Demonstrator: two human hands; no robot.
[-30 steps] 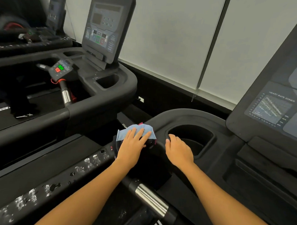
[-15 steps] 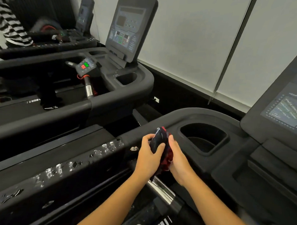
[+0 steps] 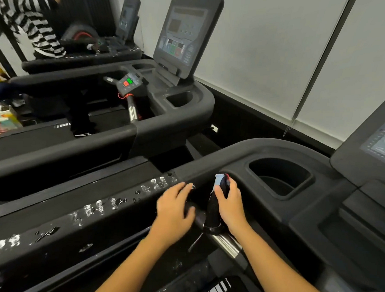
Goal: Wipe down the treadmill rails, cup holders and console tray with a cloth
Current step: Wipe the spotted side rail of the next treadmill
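My right hand [image 3: 231,202] grips a bunched cloth [image 3: 216,200], dark with a light blue tip and a bit of red, held upright just left of the deep cup holder [image 3: 278,176]. My left hand [image 3: 173,208] hovers with fingers spread and nothing in it, over the inner edge of the left side rail [image 3: 84,218]. That black rail carries white flecks and smears along its top. The console tray [image 3: 360,219] sits to the right, below the angled screen [image 3: 383,143]. A chrome grip bar [image 3: 225,242] runs under my hands.
A second treadmill [image 3: 144,113] stands to the left, with its own console, cup holder and red and green buttons. Beyond it a person in a striped top [image 3: 31,17] leans over a third machine. White blinds [image 3: 268,49] cover the wall ahead.
The cloth went from lying flat under my left hand to being held by both hands, and now sits in my right hand alone. My left hand has moved away to the left.
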